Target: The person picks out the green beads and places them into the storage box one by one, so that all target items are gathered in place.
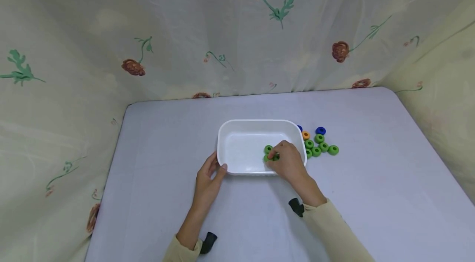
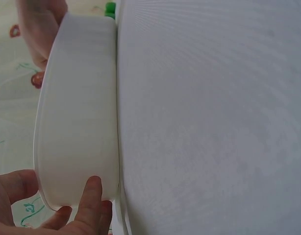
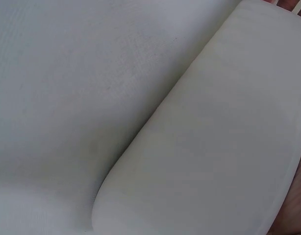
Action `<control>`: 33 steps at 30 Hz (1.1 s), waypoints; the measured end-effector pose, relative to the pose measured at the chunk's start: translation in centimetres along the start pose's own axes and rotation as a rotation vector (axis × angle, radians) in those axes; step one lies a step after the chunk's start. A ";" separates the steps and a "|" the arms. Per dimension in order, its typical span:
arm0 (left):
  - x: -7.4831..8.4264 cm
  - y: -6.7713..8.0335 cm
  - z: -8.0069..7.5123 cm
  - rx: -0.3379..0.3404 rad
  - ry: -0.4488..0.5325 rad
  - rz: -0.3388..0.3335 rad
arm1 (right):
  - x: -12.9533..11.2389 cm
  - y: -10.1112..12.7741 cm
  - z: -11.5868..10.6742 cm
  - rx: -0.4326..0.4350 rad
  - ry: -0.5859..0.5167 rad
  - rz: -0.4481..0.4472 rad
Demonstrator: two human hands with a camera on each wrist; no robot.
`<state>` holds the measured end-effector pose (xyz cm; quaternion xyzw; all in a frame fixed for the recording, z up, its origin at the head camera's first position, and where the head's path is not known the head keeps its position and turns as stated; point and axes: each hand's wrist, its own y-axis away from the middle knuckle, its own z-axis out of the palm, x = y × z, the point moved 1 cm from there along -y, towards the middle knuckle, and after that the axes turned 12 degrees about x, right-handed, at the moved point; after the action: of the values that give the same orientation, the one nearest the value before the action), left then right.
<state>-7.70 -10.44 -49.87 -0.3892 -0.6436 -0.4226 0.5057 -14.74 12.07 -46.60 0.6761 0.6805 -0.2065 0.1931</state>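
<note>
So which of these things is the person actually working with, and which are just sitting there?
In use:
- white tub, steadied by the left hand
- green rings in the tub, under the right hand
- green rings beside the tub

Lying about:
- blue ring
- orange ring
- flowered cloth

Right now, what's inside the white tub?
Inside the white tub lie green rings, at least two, under the fingertips of the right hand. That hand covers part of the floor, so more could be hidden. The rest looks bare.
</note>
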 end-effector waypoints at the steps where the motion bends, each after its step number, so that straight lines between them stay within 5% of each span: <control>1: 0.0 0.0 0.0 -0.001 0.002 0.000 | 0.0 0.0 0.0 -0.002 0.002 -0.001; 22: 0.0 0.1 0.0 0.008 -0.017 0.000 | 0.0 -0.1 0.1 0.022 -0.014 0.004; 33: 0.1 0.1 0.0 -0.008 0.003 0.007 | 0.1 0.9 -1.1 0.210 -0.123 -0.101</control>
<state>-7.61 -10.43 -49.81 -0.3929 -0.6399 -0.4240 0.5064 -13.79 12.75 -45.76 0.6434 0.6752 -0.3271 0.1521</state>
